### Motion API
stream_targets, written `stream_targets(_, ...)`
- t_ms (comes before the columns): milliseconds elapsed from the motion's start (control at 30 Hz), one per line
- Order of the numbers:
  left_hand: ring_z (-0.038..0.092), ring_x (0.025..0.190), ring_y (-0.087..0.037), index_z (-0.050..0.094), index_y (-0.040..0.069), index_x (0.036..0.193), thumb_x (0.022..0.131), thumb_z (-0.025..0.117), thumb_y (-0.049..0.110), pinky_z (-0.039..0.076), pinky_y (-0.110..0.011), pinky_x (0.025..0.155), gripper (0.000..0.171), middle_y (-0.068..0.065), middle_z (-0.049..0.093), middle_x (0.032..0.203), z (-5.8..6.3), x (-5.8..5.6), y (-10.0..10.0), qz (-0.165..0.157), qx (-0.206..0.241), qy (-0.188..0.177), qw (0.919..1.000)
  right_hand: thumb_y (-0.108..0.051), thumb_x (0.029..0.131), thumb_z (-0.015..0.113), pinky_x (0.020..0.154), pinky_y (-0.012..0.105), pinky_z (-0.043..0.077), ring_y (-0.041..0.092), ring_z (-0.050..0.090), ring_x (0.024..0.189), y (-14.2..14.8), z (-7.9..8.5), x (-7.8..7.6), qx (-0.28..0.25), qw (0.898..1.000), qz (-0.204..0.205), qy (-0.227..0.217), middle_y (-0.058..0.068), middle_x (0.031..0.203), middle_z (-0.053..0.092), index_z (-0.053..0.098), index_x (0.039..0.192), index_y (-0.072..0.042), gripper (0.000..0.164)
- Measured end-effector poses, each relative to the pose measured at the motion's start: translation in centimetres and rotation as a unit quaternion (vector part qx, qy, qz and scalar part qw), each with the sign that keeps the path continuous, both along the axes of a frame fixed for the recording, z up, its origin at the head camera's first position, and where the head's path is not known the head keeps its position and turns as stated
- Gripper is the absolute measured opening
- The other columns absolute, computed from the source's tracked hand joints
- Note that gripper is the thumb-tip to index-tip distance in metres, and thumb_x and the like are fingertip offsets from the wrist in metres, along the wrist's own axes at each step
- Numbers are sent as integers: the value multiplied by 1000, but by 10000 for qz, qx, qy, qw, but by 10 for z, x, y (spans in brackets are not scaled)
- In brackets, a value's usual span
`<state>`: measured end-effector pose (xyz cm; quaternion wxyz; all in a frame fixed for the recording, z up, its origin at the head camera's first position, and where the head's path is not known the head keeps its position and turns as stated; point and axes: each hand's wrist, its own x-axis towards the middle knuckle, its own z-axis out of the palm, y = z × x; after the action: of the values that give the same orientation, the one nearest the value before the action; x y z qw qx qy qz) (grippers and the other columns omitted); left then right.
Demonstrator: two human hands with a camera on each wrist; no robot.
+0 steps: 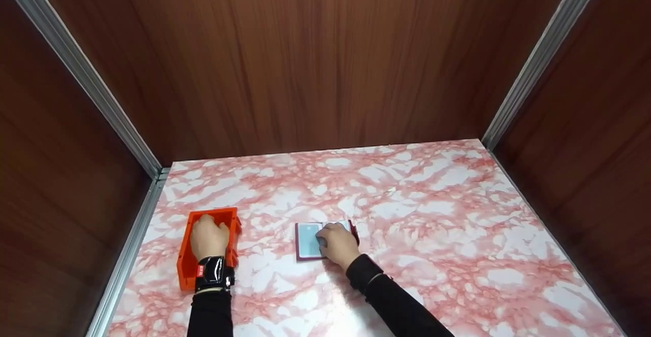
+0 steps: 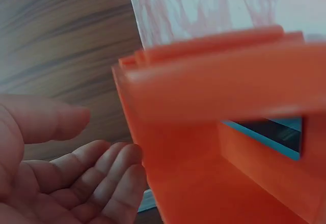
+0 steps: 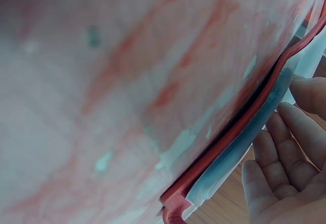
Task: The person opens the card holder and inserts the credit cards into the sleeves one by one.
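Observation:
An open card holder [image 1: 308,240] with a dark red cover and pale blue, clear-edged sleeves lies on the table. My right hand [image 1: 339,245] is over its right half. In the right wrist view, the thumb and forefinger of that hand pinch at the edge of the clear sleeves [image 3: 244,132], and its other fingers curl loosely beside the red cover [image 3: 229,137]. At the left, my left hand [image 1: 209,238] is over an orange bin [image 1: 187,271]. Its fingers are loosely bent with nothing between them, fingertips right at the bin's wall in the left wrist view.
A dark, blue-edged flat thing [image 2: 277,135] shows inside the bin through an opening. The table [image 1: 432,215] has a red and white marbled top. Brown wood-grain panels [image 1: 325,62] stand at the back and both sides, with metal rails [image 1: 544,55] at the corners.

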<state>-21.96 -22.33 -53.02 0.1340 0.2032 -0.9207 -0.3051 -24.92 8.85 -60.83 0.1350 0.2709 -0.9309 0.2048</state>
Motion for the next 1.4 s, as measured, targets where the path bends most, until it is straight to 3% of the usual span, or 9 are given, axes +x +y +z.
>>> stream_targets(167, 59, 91, -52, 59, -11, 94, 88, 57, 9, 46, -58, 81, 21, -34, 62, 94, -5, 4, -8, -156, 8, -395, 9991, -9, 71, 81, 74, 35, 54, 25, 61, 88, 0, 0, 0, -51, 10000, 27, 33, 2, 92, 66, 75, 94, -11, 24)
stream_targets(467, 57, 69, -37, 54, 0, 69, 83, 58, 9, 45, -51, 69, 17, -18, 56, 69, -13, 5, -18, -478, 141, -1002, 9937, -9, 72, 80, 73, 35, 54, 26, 61, 89, -1, 1, 0, -35, 10000, -35, -13, 3, 93, 66, 75, 94, -11, 22)
stream_targets(733, 50, 64, -31, 50, 4, 66, 83, 57, 9, 40, -40, 62, 20, -11, 46, 64, -17, 8, -21, -514, 269, -1236, 9906, -8, 72, 79, 75, 35, 54, 26, 61, 91, 0, 0, 0, -99, 9999, 4, -61, 2, 93, 66, 75, 93, -11, 22)
stream_targets(1167, 58, 74, -36, 56, 2, 66, 83, 59, 15, 48, -47, 72, 22, -17, 60, 74, -26, 6, -28, -537, 252, -1503, 9869, -7, 71, 77, 74, 35, 53, 26, 61, 87, 0, 0, 0, -114, 9999, 59, 17, 2, 93, 67, 75, 93, -11, 22)
stream_targets(1400, 56, 71, -35, 55, 0, 68, 84, 58, 15, 46, -45, 69, 22, -15, 56, 71, -26, 6, -28, -568, 365, -1512, 9862, -8, 70, 77, 75, 34, 53, 26, 61, 86, 1, -2, -1, -94, 9999, 48, 28, 2, 91, 67, 75, 92, -11, 22)
